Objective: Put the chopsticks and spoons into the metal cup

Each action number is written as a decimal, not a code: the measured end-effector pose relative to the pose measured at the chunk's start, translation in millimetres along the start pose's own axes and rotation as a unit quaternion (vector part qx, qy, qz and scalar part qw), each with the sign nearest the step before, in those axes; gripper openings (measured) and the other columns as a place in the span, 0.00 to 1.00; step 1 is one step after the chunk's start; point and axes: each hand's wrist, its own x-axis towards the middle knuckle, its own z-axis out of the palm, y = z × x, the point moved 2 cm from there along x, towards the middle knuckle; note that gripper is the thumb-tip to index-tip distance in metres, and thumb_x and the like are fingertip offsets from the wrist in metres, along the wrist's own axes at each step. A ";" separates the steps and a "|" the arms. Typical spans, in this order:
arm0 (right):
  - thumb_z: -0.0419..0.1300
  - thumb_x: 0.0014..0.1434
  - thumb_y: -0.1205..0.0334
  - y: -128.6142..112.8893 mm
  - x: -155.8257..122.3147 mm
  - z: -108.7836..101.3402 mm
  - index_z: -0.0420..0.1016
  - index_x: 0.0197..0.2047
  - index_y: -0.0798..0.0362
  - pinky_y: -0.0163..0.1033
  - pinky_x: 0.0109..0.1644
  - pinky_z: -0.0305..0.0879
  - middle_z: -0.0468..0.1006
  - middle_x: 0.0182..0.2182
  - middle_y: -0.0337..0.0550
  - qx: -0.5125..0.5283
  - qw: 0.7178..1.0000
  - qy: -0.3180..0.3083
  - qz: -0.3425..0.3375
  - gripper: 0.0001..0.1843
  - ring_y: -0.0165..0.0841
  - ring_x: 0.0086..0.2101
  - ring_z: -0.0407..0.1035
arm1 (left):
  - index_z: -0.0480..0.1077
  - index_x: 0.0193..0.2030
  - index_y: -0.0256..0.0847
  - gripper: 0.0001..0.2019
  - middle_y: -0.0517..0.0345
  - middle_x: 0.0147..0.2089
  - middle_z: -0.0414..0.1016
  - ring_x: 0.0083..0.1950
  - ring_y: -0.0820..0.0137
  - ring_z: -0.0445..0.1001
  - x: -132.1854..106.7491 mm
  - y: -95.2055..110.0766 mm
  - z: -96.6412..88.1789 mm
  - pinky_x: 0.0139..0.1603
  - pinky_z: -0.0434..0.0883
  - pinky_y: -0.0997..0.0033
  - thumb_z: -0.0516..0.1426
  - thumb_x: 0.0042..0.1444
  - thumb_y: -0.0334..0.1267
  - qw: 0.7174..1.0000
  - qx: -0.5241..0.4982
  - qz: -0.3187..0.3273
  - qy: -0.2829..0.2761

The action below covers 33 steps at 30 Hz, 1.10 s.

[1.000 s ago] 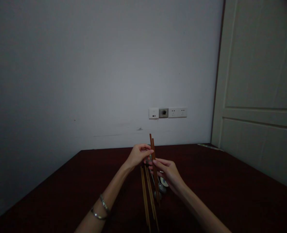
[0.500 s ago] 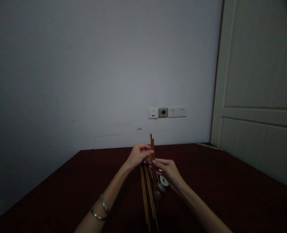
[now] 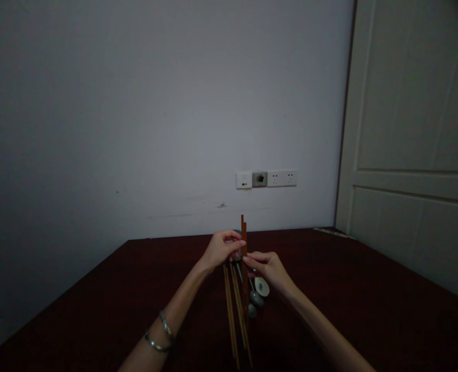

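Two reddish-brown chopsticks (image 3: 244, 232) stand nearly upright in front of me, one top end a little higher than the other. My left hand (image 3: 224, 247) pinches them from the left near their upper part. Just lower, the thumb and fingers of my right hand (image 3: 266, 266) are closed on the same pair. Beneath lie several lighter wooden chopsticks (image 3: 230, 310), side by side and pointing toward me. To their right are metal spoons (image 3: 256, 298) and a white spoon with a blue mark (image 3: 262, 287). Behind my left hand a greyish round object (image 3: 236, 256) is mostly hidden.
Everything rests on a dark red table (image 3: 155, 289) that reaches the wall. Wall sockets (image 3: 282, 178) sit above its far edge. A pale panelled door (image 3: 410, 155) stands at the right. A flat, light strip (image 3: 333, 233) lies at the far right edge.
The held chopsticks have shifted slightly, their lower ends drawn closer together. My right hand has moved a little, showing more of the white spoon. My left hand stays almost still.
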 end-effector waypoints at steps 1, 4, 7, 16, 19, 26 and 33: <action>0.65 0.38 0.53 -0.5 0.0 -0.2 0.79 0.30 0.55 0.33 0.27 0.66 0.73 0.25 0.39 -0.006 1.000 -0.001 -0.004 0.16 0.27 0.25 0.65 | 0.66 0.30 0.34 0.16 0.64 0.16 0.65 0.15 0.79 0.62 0.1 -0.3 0.1 0.14 0.59 0.81 0.61 0.41 0.45 1.000 0.001 0.002 0.001; 0.65 0.39 0.53 -2.0 -0.2 -0.5 0.79 0.31 0.54 0.32 0.26 0.65 0.71 0.24 0.38 -0.016 1.000 -0.009 -0.013 0.16 0.27 0.25 0.64 | 0.66 0.31 0.33 0.16 0.65 0.16 0.65 0.15 0.79 0.62 0.2 -1.1 0.2 0.14 0.59 0.81 0.61 0.41 0.45 1.000 0.000 0.000 0.002; 0.64 0.40 0.53 -3.8 -0.5 -1.0 0.79 0.30 0.55 0.32 0.26 0.65 0.70 0.24 0.38 -0.030 0.999 -0.012 -0.022 0.16 0.27 0.25 0.63 | 0.65 0.31 0.34 0.16 0.65 0.16 0.65 0.15 0.79 0.62 0.2 -1.3 0.0 0.14 0.59 0.81 0.61 0.41 0.44 1.000 -0.002 0.001 0.000; 0.62 0.41 0.51 -5.9 -0.9 -2.9 0.79 0.28 0.55 0.32 0.26 0.63 0.71 0.24 0.39 -0.084 0.994 -0.025 -0.060 0.16 0.27 0.25 0.62 | 0.64 0.30 0.34 0.16 0.65 0.15 0.64 0.14 0.80 0.61 -0.1 -1.6 -0.8 0.13 0.57 0.82 0.61 0.41 0.45 1.000 0.000 0.003 -0.009; 0.62 0.42 0.51 -7.1 -1.3 -3.0 0.79 0.27 0.55 0.32 0.26 0.63 0.71 0.24 0.40 -0.092 0.993 -0.030 -0.064 0.16 0.27 0.25 0.62 | 0.64 0.29 0.34 0.16 0.66 0.15 0.64 0.13 0.80 0.61 -1.1 0.2 -0.1 0.13 0.58 0.82 0.61 0.41 0.44 1.000 0.002 0.005 -0.011; 0.60 0.45 0.52 -8.6 -0.8 -4.5 0.79 0.27 0.56 0.32 0.25 0.58 0.69 0.22 0.39 -0.115 0.988 -0.042 -0.094 0.14 0.26 0.23 0.60 | 0.63 0.29 0.35 0.15 0.66 0.14 0.63 0.13 0.80 0.60 -1.7 0.6 0.8 0.13 0.58 0.82 0.60 0.42 0.44 1.000 0.005 0.009 -0.030; 0.59 0.48 0.53 -4.8 2.2 -8.2 0.78 0.27 0.56 0.32 0.26 0.56 0.69 0.22 0.39 -0.134 0.984 -0.054 -0.107 0.14 0.26 0.23 0.60 | 0.63 0.28 0.35 0.14 0.66 0.13 0.63 0.13 0.80 0.60 -2.6 1.9 1.3 0.13 0.58 0.82 0.60 0.43 0.43 0.999 0.007 0.014 -0.032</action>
